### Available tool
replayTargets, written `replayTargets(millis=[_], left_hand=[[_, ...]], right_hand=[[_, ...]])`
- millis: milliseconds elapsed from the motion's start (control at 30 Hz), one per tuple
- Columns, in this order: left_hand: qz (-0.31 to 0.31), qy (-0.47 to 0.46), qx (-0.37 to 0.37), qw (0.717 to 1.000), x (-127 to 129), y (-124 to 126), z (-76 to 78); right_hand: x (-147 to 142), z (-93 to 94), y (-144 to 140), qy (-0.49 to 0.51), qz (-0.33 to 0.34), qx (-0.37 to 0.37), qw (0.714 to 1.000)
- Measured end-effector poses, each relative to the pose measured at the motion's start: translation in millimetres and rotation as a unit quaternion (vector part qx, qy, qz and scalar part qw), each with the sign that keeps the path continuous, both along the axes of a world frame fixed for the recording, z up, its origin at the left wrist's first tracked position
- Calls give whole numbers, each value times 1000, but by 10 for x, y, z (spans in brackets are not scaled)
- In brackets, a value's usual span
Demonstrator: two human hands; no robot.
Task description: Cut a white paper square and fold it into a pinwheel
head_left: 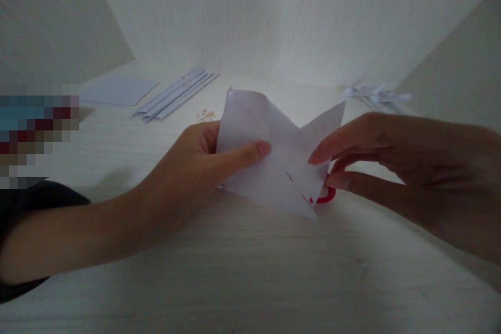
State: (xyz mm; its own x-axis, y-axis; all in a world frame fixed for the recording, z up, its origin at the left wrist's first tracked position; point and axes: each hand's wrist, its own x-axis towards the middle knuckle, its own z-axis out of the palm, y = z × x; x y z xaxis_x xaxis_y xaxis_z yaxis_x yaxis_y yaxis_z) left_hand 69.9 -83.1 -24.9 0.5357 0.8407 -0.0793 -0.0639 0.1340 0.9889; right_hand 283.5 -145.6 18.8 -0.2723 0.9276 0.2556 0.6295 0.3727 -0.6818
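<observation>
My left hand (203, 159) grips a partly folded white paper sheet (282, 167) by its left side, thumb pressed on the front. My right hand (391, 167) pinches the sheet's right flap between its fingertips. The paper is lifted just above the pale wooden table (250, 271), with folds standing up at left and right. Thin red marks show through its lower part. A red ring-shaped object (326, 195) lies on the table just behind the paper's lower right corner, mostly hidden.
Several rolled or folded paper strips (176, 95) lie at the back left beside a flat white sheet (117, 90). Small paper scraps (206, 113) sit behind my left hand. More folded paper pieces (378, 95) rest at the back right. Walls enclose the table.
</observation>
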Motion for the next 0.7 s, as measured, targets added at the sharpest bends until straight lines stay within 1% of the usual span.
replayTargets(millis=[100,167,233,300,367,500,600,700], left_hand=[[14,41,36,998,22,33,54],[15,52,56,997,41,43,99],[15,57,69,996,53,41,133],[14,61,74,995,53,34,144],[11,63,72,995,42,29,128],[-12,66,46,997,7,43,54],[-17,66,35,997,-9,65,9],[-20,78,40,996,-12,86,-13]], right_hand=[[-6,-25,33,-26,-6,-36,999],[18,-42,46,-26,28,-18,999],[52,-64,61,-28,71,17,997],[73,-92,82,-30,82,29,996],[65,-119,108,-16,73,28,997],[-16,-142,145,32,44,-1,999],[-75,-134,146,70,29,-33,997],[-110,-140,142,104,12,-65,992]])
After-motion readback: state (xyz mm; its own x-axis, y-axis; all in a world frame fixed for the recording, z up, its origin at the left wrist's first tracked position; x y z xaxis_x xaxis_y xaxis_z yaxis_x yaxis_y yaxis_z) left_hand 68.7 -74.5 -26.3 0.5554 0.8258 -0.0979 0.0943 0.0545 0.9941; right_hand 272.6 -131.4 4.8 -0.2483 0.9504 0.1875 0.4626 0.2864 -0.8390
